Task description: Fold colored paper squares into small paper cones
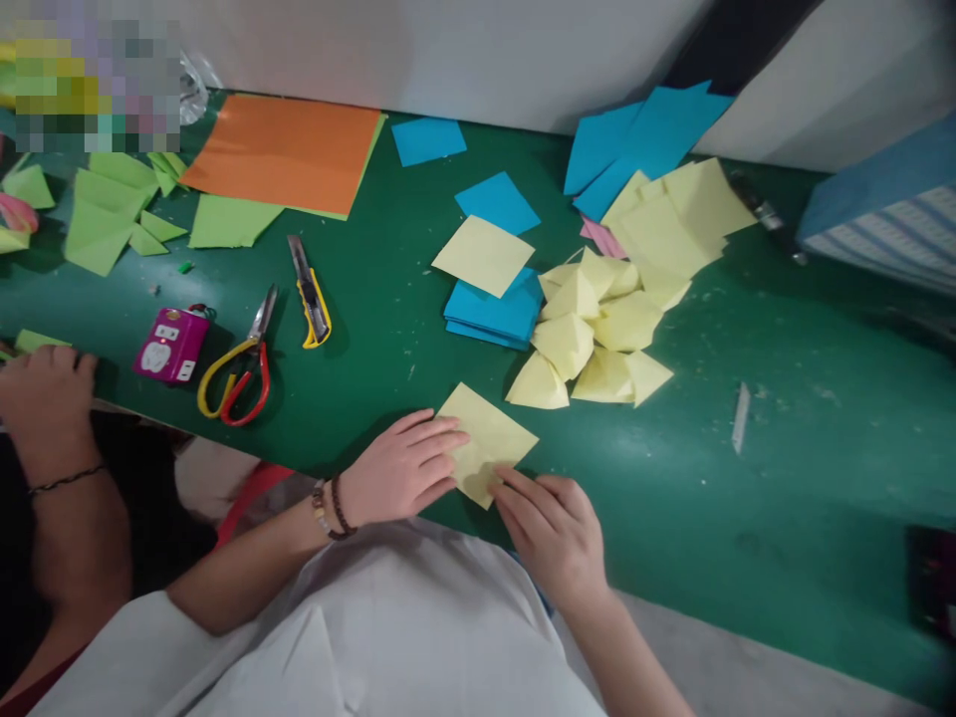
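A square of pale yellow paper (489, 433) lies at the table's near edge, turned so a corner points toward me. My left hand (410, 463) rests flat with its fingers stretched over the paper's left side. At the near right edge, my right hand (557, 528) has its fingers together on the paper's lower corner; the thumb is hidden. Just beyond are several folded yellow paper pieces (564, 344). Behind them to the left, a loose yellow sheet (485, 254) partly covers a stack of blue paper squares (497, 311).
Scissors (250, 363), a yellow box cutter (308, 294) and a purple power adapter (173, 344) lie left. Orange paper (291, 149) and green scraps (112, 214) sit farther back. A co-worker's hand (49, 388) rests at far left. Yellow sheets (672, 219) and a marker (769, 214) are right.
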A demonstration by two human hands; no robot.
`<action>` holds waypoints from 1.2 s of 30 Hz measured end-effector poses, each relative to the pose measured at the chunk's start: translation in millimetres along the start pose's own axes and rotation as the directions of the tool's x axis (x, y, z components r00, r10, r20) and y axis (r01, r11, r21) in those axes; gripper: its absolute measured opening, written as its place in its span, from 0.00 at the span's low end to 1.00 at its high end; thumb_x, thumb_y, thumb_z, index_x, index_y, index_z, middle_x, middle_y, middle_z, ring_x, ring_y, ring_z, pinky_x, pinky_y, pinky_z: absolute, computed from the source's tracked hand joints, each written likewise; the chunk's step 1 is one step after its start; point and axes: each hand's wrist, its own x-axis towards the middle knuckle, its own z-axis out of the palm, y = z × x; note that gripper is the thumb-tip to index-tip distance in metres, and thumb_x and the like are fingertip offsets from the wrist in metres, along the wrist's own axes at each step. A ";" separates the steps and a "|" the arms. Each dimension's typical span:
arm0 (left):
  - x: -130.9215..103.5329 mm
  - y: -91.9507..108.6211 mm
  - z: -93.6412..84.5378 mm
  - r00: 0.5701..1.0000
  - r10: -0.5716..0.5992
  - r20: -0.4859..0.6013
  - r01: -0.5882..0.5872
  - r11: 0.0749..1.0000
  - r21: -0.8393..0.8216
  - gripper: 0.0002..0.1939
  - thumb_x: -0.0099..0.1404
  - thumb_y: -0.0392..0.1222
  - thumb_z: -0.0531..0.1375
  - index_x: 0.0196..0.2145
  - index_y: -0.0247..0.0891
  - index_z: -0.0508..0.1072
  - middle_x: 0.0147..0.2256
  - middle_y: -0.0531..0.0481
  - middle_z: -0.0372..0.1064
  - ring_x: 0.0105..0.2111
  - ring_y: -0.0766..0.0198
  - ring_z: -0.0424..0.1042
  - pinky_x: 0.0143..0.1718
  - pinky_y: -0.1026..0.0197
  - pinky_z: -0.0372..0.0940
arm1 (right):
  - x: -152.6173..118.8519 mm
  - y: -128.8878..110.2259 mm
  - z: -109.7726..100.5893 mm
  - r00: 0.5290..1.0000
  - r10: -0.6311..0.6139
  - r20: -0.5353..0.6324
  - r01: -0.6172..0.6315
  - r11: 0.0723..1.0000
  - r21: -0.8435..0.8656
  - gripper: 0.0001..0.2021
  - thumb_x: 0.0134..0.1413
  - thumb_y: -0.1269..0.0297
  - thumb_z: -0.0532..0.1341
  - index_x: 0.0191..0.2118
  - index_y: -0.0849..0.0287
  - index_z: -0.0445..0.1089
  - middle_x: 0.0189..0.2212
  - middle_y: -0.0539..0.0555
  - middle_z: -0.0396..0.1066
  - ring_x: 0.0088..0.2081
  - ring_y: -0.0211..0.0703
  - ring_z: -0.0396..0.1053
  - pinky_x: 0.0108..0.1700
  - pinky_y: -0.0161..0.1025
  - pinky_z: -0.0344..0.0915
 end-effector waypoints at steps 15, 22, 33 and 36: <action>4.7 1.4 2.4 0.997 -0.071 -0.036 0.074 0.995 0.072 0.13 0.70 0.32 0.52 0.47 0.37 0.73 0.54 0.48 0.70 0.61 0.55 0.60 0.60 0.46 0.60 | 11.0 4.4 -4.7 1.000 0.021 -0.006 -0.020 0.998 0.055 0.11 0.58 0.75 0.61 0.44 0.55 0.73 0.36 0.49 0.79 0.35 0.40 0.67 0.38 0.39 0.65; -10.2 11.8 4.5 0.975 -0.184 -0.125 0.181 0.983 -0.035 0.13 0.70 0.32 0.51 0.46 0.35 0.73 0.50 0.44 0.72 0.55 0.60 0.66 0.57 0.53 0.66 | 19.8 1.7 -0.4 0.985 0.160 -0.059 -0.153 0.982 0.110 0.06 0.56 0.73 0.63 0.37 0.54 0.73 0.27 0.49 0.76 0.36 0.42 0.69 0.39 0.40 0.66; -23.4 23.4 9.7 0.990 -0.139 0.012 0.138 0.988 0.070 0.21 0.69 0.52 0.55 0.57 0.46 0.67 0.59 0.38 0.60 0.65 0.44 0.51 0.61 0.38 0.51 | 24.5 -0.1 2.5 0.981 0.193 -0.016 -0.187 0.966 0.182 0.07 0.55 0.75 0.63 0.38 0.56 0.71 0.32 0.52 0.77 0.36 0.44 0.71 0.41 0.43 0.68; -24.4 23.1 13.3 0.989 -0.146 0.019 0.144 0.985 0.098 0.25 0.68 0.55 0.55 0.60 0.47 0.64 0.59 0.38 0.59 0.65 0.44 0.51 0.62 0.39 0.50 | 24.4 0.3 2.9 0.983 0.185 -0.014 -0.180 0.968 0.176 0.07 0.55 0.74 0.62 0.39 0.56 0.72 0.32 0.52 0.77 0.36 0.43 0.71 0.42 0.43 0.68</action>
